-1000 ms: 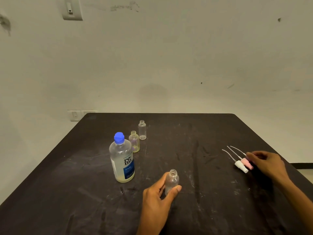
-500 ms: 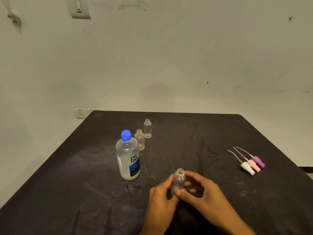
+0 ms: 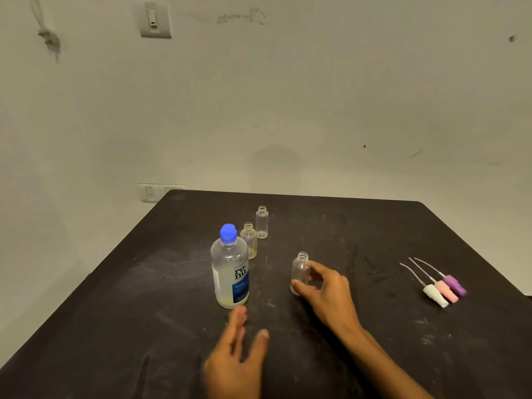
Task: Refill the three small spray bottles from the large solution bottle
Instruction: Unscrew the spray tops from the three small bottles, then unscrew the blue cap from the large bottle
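The large solution bottle point(image 3: 230, 269), clear with a blue cap and blue label, stands upright near the table's middle. Two uncapped small clear bottles stand behind it: one with yellowish liquid point(image 3: 249, 240) and one further back point(image 3: 262, 222). A third uncapped small bottle point(image 3: 299, 270) stands to the right, with my right hand point(image 3: 325, 292) curled around it, thumb and fingers on its sides. My left hand point(image 3: 239, 358) hovers open just in front of the large bottle, fingers spread, holding nothing.
Three spray tops with thin tubes, white point(image 3: 433, 295), pink point(image 3: 444, 290) and purple point(image 3: 454, 285), lie side by side at the table's right. The dark table point(image 3: 144, 312) meets a pale wall with switch plates at the back left.
The small bottle passed from my left hand to my right and moved a little away from me. My left hand let go and shifted left toward the large bottle. The camera tilted slightly.
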